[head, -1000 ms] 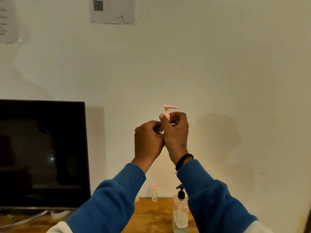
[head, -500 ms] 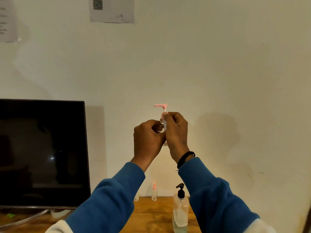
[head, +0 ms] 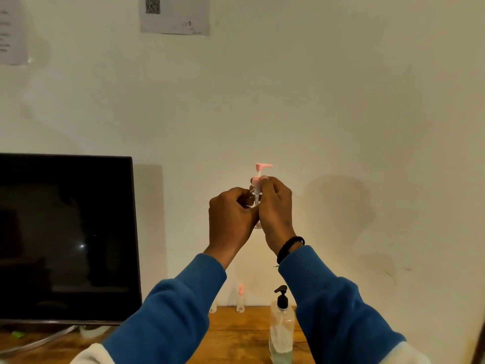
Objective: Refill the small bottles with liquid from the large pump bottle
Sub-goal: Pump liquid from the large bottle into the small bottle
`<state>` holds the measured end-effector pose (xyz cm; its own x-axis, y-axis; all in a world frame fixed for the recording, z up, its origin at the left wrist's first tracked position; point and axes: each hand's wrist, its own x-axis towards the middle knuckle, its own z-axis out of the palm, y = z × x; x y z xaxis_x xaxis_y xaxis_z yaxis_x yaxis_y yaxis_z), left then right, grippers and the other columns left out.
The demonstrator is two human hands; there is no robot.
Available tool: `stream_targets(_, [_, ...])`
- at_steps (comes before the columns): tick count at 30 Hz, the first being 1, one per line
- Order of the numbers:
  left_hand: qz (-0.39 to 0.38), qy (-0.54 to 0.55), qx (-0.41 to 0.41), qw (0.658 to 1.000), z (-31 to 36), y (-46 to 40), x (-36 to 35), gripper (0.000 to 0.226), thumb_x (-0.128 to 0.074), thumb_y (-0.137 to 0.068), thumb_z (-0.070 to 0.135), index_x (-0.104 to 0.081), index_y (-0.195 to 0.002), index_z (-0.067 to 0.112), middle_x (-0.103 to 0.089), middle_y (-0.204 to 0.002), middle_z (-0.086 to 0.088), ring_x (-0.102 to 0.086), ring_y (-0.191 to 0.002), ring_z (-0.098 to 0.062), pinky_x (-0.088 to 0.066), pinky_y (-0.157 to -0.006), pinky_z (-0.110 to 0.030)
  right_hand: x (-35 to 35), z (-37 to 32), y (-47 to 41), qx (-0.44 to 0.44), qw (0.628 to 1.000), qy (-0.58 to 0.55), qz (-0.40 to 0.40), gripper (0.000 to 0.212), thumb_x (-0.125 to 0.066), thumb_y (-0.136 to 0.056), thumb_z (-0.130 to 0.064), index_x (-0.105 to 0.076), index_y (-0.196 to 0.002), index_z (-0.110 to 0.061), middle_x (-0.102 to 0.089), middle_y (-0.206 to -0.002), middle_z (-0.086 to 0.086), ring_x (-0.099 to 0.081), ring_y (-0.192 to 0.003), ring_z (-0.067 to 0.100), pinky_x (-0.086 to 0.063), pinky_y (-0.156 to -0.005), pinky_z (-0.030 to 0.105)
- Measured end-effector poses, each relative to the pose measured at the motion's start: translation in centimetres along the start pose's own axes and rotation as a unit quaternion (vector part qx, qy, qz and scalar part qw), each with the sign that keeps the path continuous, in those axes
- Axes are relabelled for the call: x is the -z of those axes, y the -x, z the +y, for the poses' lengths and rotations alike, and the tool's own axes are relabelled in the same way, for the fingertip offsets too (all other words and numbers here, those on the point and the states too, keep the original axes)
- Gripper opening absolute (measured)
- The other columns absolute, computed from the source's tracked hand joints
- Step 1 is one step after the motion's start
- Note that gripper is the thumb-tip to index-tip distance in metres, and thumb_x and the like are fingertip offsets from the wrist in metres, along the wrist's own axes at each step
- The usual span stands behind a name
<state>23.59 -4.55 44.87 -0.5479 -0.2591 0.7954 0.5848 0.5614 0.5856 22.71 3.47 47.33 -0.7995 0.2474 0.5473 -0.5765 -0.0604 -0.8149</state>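
Both hands are being held up in front of the wall, close together and touching at the knuckles. The left hand point(head: 232, 219) is curling its fingers round the clear body of a small bottle point(head: 256, 199), most of which is hidden behind the two hands. The right hand point(head: 275, 208) is pinching the pink pump cap point(head: 261, 170) at its collar with thumb and fingertips; the pink spout is sticking out above the fingers and pointing to the right. Whether the cap is screwed tight on the bottle cannot be told. A black band point(head: 290, 248) is circling the right wrist, and both arms are wearing blue sleeves point(head: 170, 311) with pale cuffs at the lower edge of the view.

Below the hands, the large pump bottle point(head: 281, 329) is standing upright on the wooden table point(head: 236, 337), near the right forearm, with a black pump head and clear liquid filling its lower part. Further back, at the table's far edge against the wall, another small bottle with a pink top point(head: 240, 300) is standing upright, and a second clear one point(head: 213, 307) is showing just to its left, partly hidden by the left sleeve.

At the table's left side a dark monitor point(head: 65, 237) is standing on a curved metal foot. Two paper sheets are hanging on the wall, one with a square code point(head: 174, 14) above the hands and one point(head: 11, 30) at the top left corner.
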Motion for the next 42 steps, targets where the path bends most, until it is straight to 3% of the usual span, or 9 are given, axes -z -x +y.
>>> stream_targets(7, [-0.004, -0.010, -0.009, 1.000, -0.1, 0.1, -0.2, 0.014, -0.073, -0.090, 0.020, -0.076, -0.099, 0.010, -0.076, -0.085, -0.001, -0.070, -0.075, -0.014, -0.061, -0.071, -0.027, 0.1, 0.3, 0.2, 0.008, 1.000, 0.027, 0.001, 0.034, -0.072, -0.085, -0.036, -0.051, -0.109, -0.023, -0.063, -0.097, -0.006, -0.066, -0.089, 0.012, -0.057, -0.075, 0.028])
stream_targets(13, [-0.001, -0.011, -0.004, 1.000, -0.3, 0.1, -0.2, 0.021, -0.076, -0.087, 0.022, -0.076, -0.104, 0.010, -0.076, -0.090, -0.001, -0.070, -0.079, -0.013, -0.060, -0.074, -0.025, 0.0, 0.3, 0.2, 0.003, 1.000, 0.006, 0.003, 0.012, -0.059, -0.094, -0.025, -0.059, -0.100, -0.014, -0.064, -0.092, -0.001, -0.061, -0.084, 0.012, -0.049, -0.071, 0.025])
stream_targets(24, [-0.001, -0.011, -0.006, 1.000, -0.2, 0.3, -0.2, 0.020, -0.077, -0.086, 0.023, -0.077, -0.103, 0.011, -0.076, -0.089, 0.000, -0.070, -0.077, -0.012, -0.059, -0.074, -0.023, 0.0, 0.3, 0.2, 0.010, 1.000, 0.027, 0.007, 0.015, -0.056, -0.096, -0.029, -0.061, -0.100, -0.015, -0.065, -0.090, -0.001, -0.062, -0.082, 0.012, -0.050, -0.070, 0.024])
stream_targets(28, [-0.006, -0.004, -0.005, 1.000, -0.1, 0.4, 0.1, 0.024, -0.081, -0.081, 0.027, -0.076, -0.099, 0.011, -0.074, -0.086, 0.001, -0.066, -0.073, -0.007, -0.050, -0.070, -0.012, 0.3, 0.1, 0.0, -0.012, 1.000, 0.002, -0.003, 0.030, -0.046, -0.100, -0.023, -0.070, -0.085, -0.014, -0.067, -0.082, -0.002, -0.060, -0.080, 0.013, -0.049, -0.075, 0.030])
stream_targets(31, [-0.011, -0.003, -0.003, 1.000, -0.4, 0.4, 0.3, 0.036, -0.081, -0.078, 0.041, -0.075, -0.098, 0.011, -0.073, -0.084, 0.001, -0.068, -0.073, -0.011, -0.054, -0.070, -0.019, 0.8, 0.0, -0.4, -0.006, 0.999, 0.026, -0.037, 0.031, -0.042, -0.102, -0.037, -0.069, -0.091, -0.027, -0.069, -0.092, -0.001, -0.064, -0.090, 0.017, -0.051, -0.074, 0.029])
stream_targets(34, [-0.019, -0.010, 0.000, 1.000, -1.0, 0.5, 0.6, 0.044, -0.080, -0.074, 0.053, -0.073, -0.093, 0.013, -0.071, -0.080, 0.004, -0.067, -0.071, -0.012, -0.057, -0.068, -0.025, 1.4, -1.1, -1.3, 0.027, 0.995, 0.092, -0.019, 0.056, -0.039, -0.095, -0.058, -0.065, -0.093, -0.008, -0.068, -0.090, 0.012, -0.064, -0.086, 0.030, -0.054, -0.079, 0.047])
stream_targets(36, [-0.031, -0.020, 0.008, 0.999, -1.3, 0.4, 0.7, 0.046, -0.081, -0.072, 0.055, -0.073, -0.092, 0.015, -0.070, -0.079, 0.004, -0.066, -0.070, -0.013, -0.059, -0.068, -0.029, 2.0, -2.8, -2.3, 0.031, 0.989, 0.140, -0.044, 0.073, -0.034, -0.089, -0.071, -0.064, -0.094, -0.005, -0.069, -0.085, 0.011, -0.066, -0.076, 0.029, -0.056, -0.073, 0.045])
stream_targets(39, [-0.054, -0.037, 0.018, 0.998, -1.6, 0.3, 0.8, 0.044, -0.082, -0.072, 0.054, -0.073, -0.093, 0.016, -0.070, -0.080, 0.005, -0.066, -0.071, -0.011, -0.059, -0.071, -0.031, 2.4, -6.2, -4.2, -0.011, 0.937, 0.300, -0.177, 0.079, -0.038, -0.085, -0.078, -0.067, -0.090, -0.004, -0.071, -0.077, 0.007, -0.068, -0.064, 0.022, -0.058, -0.058, 0.031])
stream_targets(42, [-0.068, -0.036, 0.020, 0.997, -1.8, 0.5, 0.6, 0.042, -0.084, -0.072, 0.051, -0.074, -0.094, 0.017, -0.071, -0.081, 0.006, -0.066, -0.071, -0.010, -0.059, -0.071, -0.032, 2.2, -8.1, -5.7, -0.045, 0.824, 0.471, -0.313, 0.056, -0.062, -0.086, -0.060, -0.067, -0.085, -0.004, -0.072, -0.072, 0.010, -0.064, -0.054, 0.019, -0.054, -0.051, 0.025])
